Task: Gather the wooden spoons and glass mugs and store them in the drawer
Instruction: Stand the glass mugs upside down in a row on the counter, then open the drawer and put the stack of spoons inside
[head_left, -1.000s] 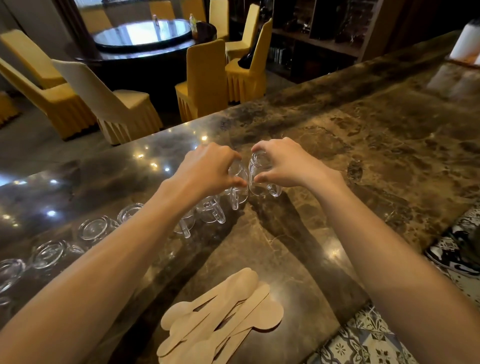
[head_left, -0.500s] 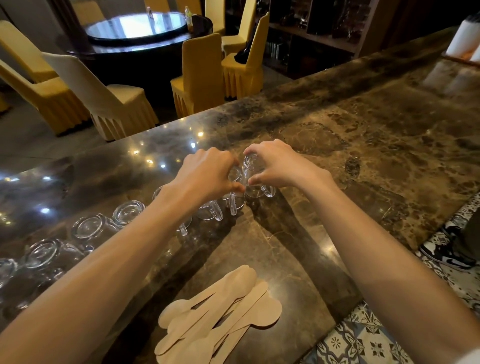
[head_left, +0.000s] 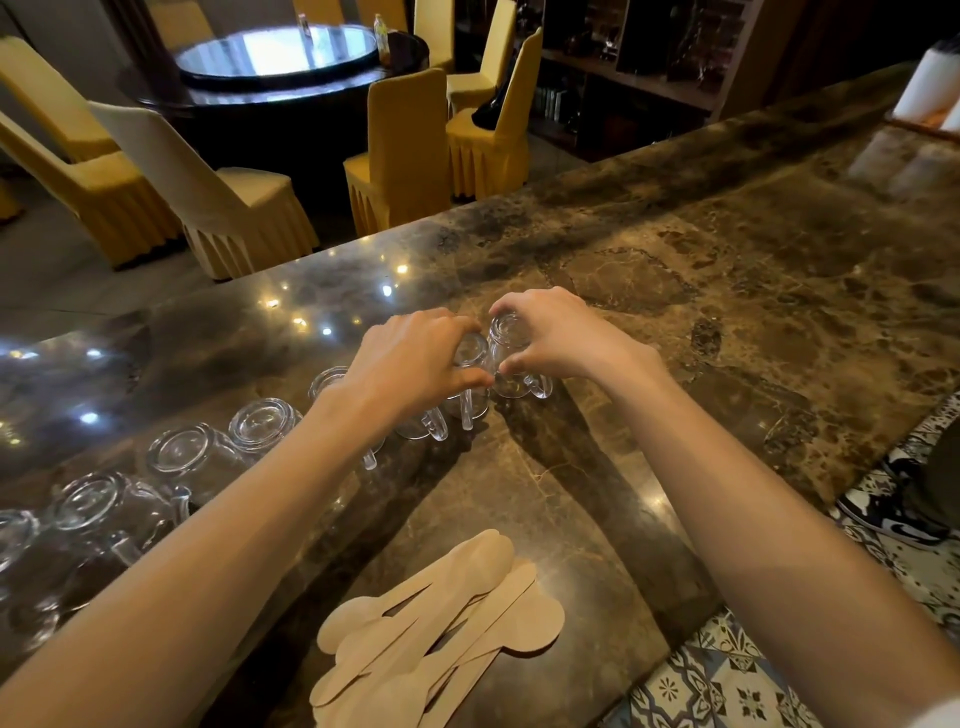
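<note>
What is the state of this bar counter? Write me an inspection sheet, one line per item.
Surface: glossy brown marble counter, light spots reflected on it.
Job's things: upturned glass mugs in a row from the left edge to the hands; wooden spoons piled near the front edge; drawer not in view.
Clutter: white objects at the far right end, too blurred to name.
Grippers: left hand grips the second mug from above; right hand grips the end mug beside it.
Cables: nothing seen.
Surroundings: round dark table, yellow-covered chairs, shelving, patterned floor tiles, a shoe.
</note>
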